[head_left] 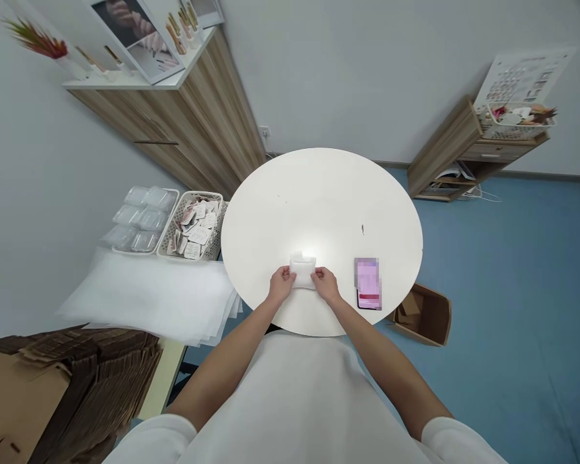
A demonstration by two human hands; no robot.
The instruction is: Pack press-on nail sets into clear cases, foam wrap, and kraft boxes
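Head view: left hand (281, 284), right hand (326, 284) pinching white packet (303, 272), apparently foam.

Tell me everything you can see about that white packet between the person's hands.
The white packet is roughly rectangular and looks like soft, foam-like sheet. A crease runs across its upper part, and a small edge sticks up at top left. The left hand and right hand pinch its opposite sides. It is over the near part of the white table; whether it touches it, I can't tell.
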